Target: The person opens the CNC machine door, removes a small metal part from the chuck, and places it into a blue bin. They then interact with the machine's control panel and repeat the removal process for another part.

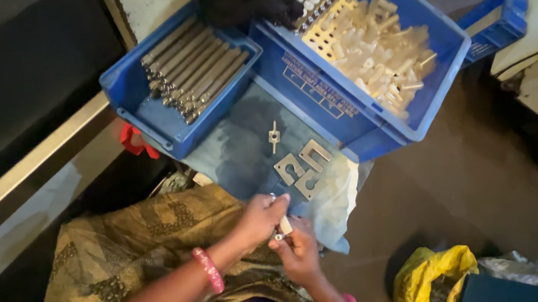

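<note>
A person seated on the floor works over a blue cloth [242, 154] spread before two blue plastic bins. At far left a dark ledge with a pale metal strip [28, 168] runs along the frame, and a small red clip [135, 140] lies beside the smaller blue bin [143, 111], which holds a row of long grey metal rods [195, 68] laid side by side. Below it, patterned olive fabric [132, 254] covers the person's lap. The left hand [260, 218], a pink bangle [209, 270] on its wrist, pinches down on a small pale metal fitting [284, 226], while the right hand [300, 254] closes around the same fitting from beneath; both hands meet over the cloth's near edge. Just above them lie three flat notched metal plates [301, 167] and one small bracket piece [273, 135], loose on the cloth. To the right, the larger blue bin [436, 78] is heaped with pale cream fittings [379, 51] and a perforated plate [326, 30]. At lower right sits a crumpled yellow bag [435, 274].
</note>
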